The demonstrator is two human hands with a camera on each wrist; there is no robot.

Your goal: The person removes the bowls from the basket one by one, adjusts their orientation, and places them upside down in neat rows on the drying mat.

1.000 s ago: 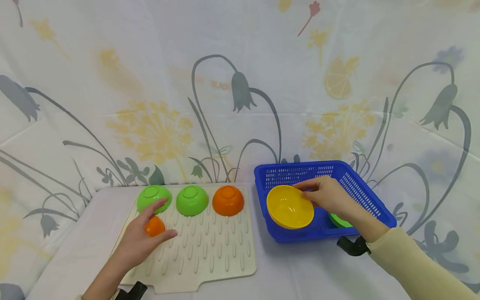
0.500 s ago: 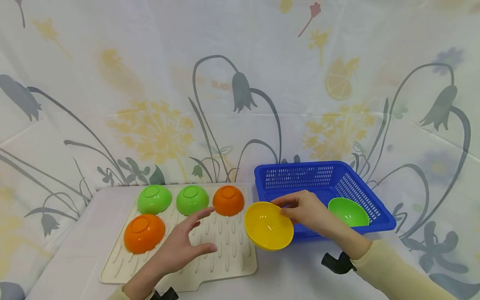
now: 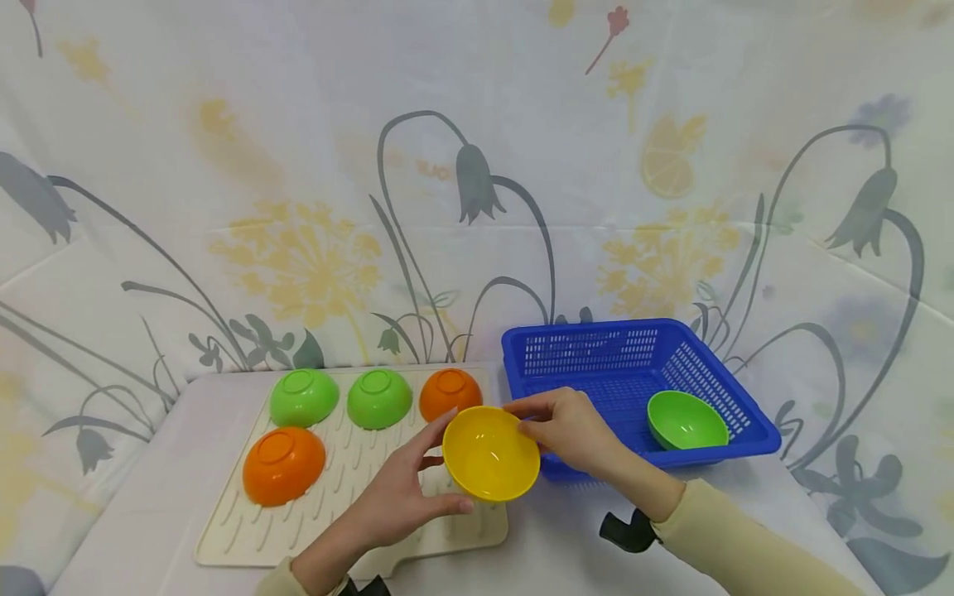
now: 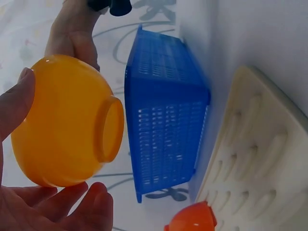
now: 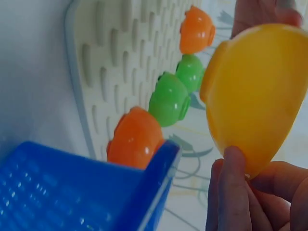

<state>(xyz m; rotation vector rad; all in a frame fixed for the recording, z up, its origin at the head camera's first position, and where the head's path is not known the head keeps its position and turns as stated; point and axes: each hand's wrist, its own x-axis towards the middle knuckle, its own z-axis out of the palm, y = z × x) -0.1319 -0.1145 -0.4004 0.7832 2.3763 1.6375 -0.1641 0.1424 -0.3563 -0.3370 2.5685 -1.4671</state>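
My right hand (image 3: pixel 570 430) pinches the yellow bowl (image 3: pixel 490 455) by its rim, holding it aloft near the right edge of the ribbed mat (image 3: pixel 253 530). My left hand (image 3: pixel 402 488) is spread about the bowl's left side, thumb on the near side; whether it grips, I can't tell. Two green bowls (image 3: pixel 303 397) and two orange bowls (image 3: pixel 283 465) sit upside down on the mat. To the right, I see another green bowl (image 3: pixel 686 420) inside the blue basket (image 3: pixel 611 393).
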